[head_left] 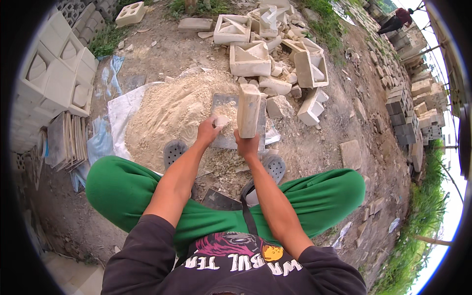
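Observation:
Between my feet lies a flat dark-grey slab [225,141], dusted with crumbs of pale stone. My left hand [209,131] is closed around a pale stone chunk [222,121] at the slab's left part. My right hand [247,144] grips the near end of a long, dusty tan block [249,109], which stands raised over the slab's right part. Whether the block has a separate handle inside my fist is hidden. Left of the slab spreads a heap of sandy crushed stone [164,105] on a white sheet [119,114].
Broken hollow pale blocks [250,60] and rubble lie beyond the slab. Large pale blocks [46,73] are stacked at the left, above thin leaning boards [73,142]. Grey bricks [400,108] stand piled at the right. Another person [396,21] is at the far right.

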A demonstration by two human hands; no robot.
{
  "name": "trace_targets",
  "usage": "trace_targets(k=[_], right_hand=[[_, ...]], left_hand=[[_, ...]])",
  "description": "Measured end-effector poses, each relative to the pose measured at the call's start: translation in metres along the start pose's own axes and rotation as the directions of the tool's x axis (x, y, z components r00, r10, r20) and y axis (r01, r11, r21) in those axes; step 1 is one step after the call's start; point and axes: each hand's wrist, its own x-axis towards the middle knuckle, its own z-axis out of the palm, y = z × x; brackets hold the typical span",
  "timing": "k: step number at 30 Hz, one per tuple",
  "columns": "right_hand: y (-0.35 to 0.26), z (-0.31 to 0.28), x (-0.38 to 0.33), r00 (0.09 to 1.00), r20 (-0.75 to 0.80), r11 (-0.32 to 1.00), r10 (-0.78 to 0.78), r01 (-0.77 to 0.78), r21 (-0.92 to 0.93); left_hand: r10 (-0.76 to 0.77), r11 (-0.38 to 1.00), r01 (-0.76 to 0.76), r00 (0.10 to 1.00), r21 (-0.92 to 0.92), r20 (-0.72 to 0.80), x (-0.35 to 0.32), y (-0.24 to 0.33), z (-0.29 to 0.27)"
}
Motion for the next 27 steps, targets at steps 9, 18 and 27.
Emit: trace_targets(k=[9, 18, 27], right_hand=[[-0.030, 0.000, 0.000, 0.935, 0.189, 0.950, 0.301, -0.277, -0.141], [-0.005, 0.020, -0.003, 0.984, -0.025, 0.980, -0.174, 0.176, 0.089], [-0.087, -0.008, 0.021, 0.983, 0.118, 0.985, 0.139, -0.125, -0.120]], left_hand=[[-0.059, 0.998, 0.059, 0.998, 0.038, 0.023, -0.005, -0.010, -0.014], [-0.066, 0.995, 0.060, 0.994, 0.075, 0.091, -0.002, 0.003, -0.020], [-0.034, 0.998, 0.032, 0.998, 0.062, 0.046, -0.009, -0.010, -0.022]])
